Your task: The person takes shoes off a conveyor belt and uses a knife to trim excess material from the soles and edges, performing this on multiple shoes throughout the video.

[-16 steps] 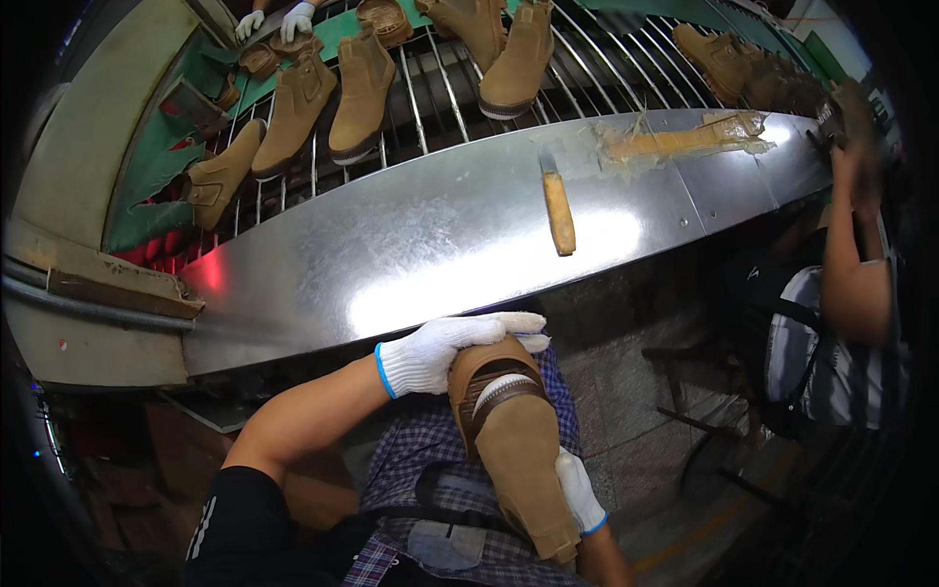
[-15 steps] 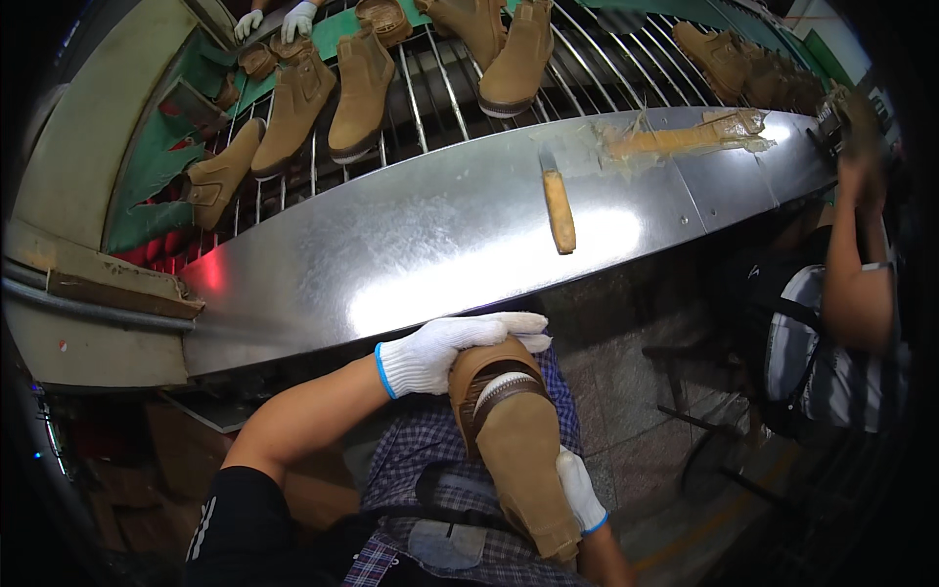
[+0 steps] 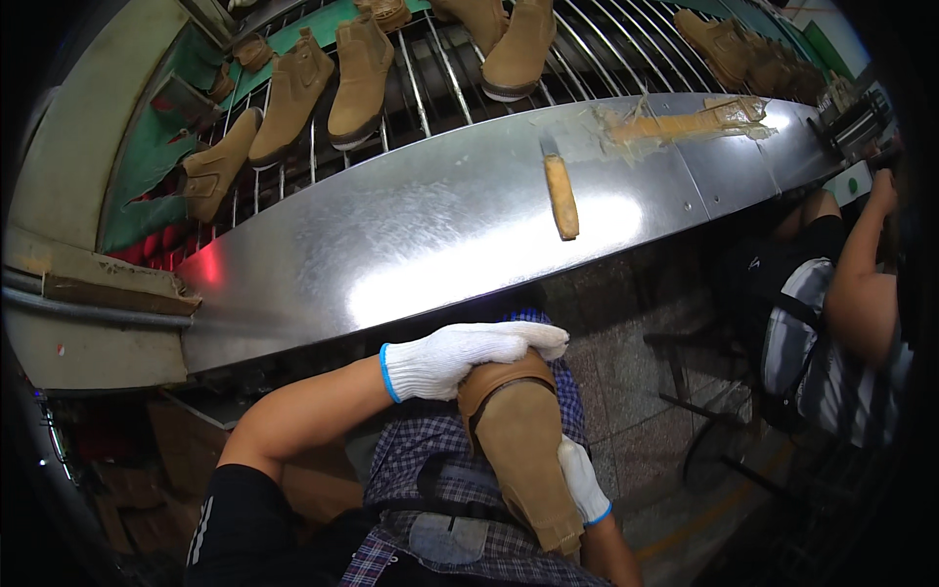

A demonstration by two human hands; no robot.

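Note:
A tan suede boot (image 3: pixel 528 450) lies over my lap, its toe pointing up toward the bench and its shaft toward me. A brown rubber sole (image 3: pixel 508 380) fits around its toe end. My left hand (image 3: pixel 471 349), in a white knitted glove with a blue cuff, is closed over the sole at the toe, fingers pointing right. Also gloved, my right hand (image 3: pixel 584 482) grips the boot's right side, its fingers mostly hidden beneath. A knife-like tool with a worn wooden handle (image 3: pixel 560 199) lies on the metal bench (image 3: pixel 421 235).
Several tan boots (image 3: pixel 360 83) stand on the rack of metal rods (image 3: pixel 445 73) beyond the bench. Torn brown tape (image 3: pixel 685 124) covers part of the bench. At right sits another person (image 3: pixel 861 303), arm at a machine (image 3: pixel 861 127). A stool (image 3: pixel 704 411) stands beside them.
The sole now covers more of the toe, and the pale gap between it and the boot has gone. A co-worker's gloved hands beyond the rack have mostly left view.

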